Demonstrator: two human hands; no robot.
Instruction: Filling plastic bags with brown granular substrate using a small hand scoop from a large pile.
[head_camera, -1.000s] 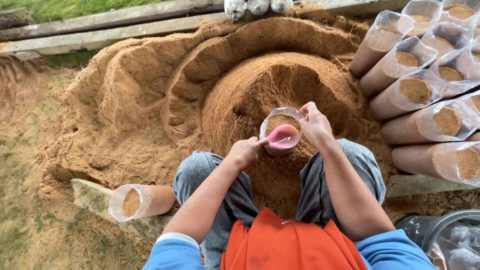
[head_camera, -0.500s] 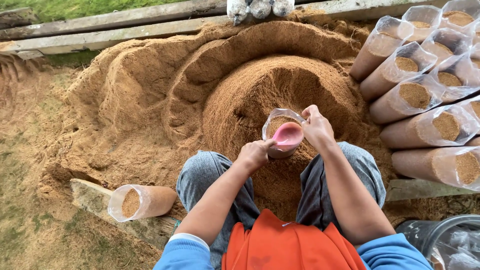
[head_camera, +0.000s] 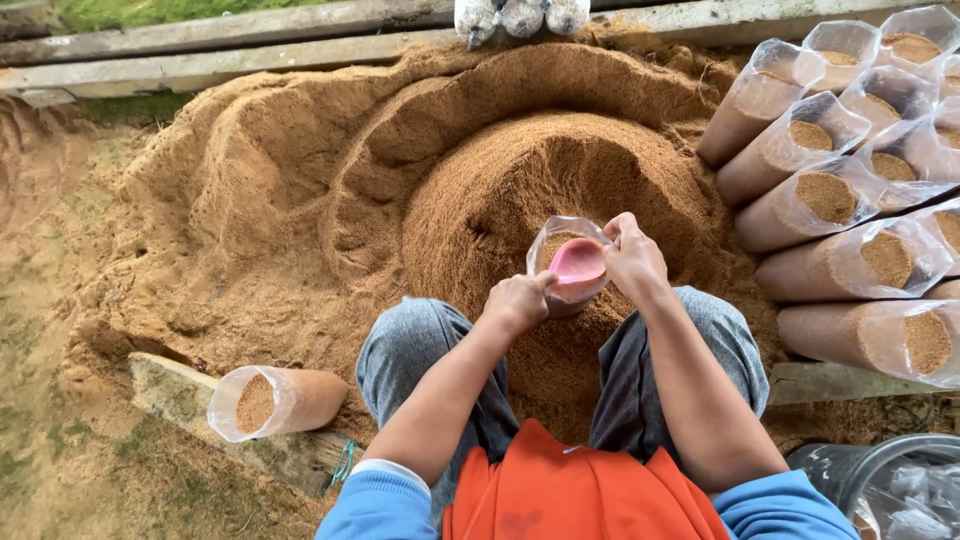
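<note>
The person sits with both knees on either side of the work, and between them the left hand is closed around the handle of a pink scoop, while the right hand has its fingers curled on the rim of one clear plastic bag, keeping its mouth open. This bag stands upright at the near foot of the sawdust pile, and the scoop sits right over its mouth; it seems partly filled, but how full it is cannot be told from above. Judging from this, the filling is in the middle: many bags are done and much loose sawdust is left. On the person's left side, one filled bag lies alone on a concrete block, well apart from the hands. On the right side, a stack of filled bags lies with the open ends facing the camera; about nine can be counted, though the edge of the picture cuts some. At the far side, beyond the pile, a wooden beam runs across, and three whitish bag ends rest on it.
</note>
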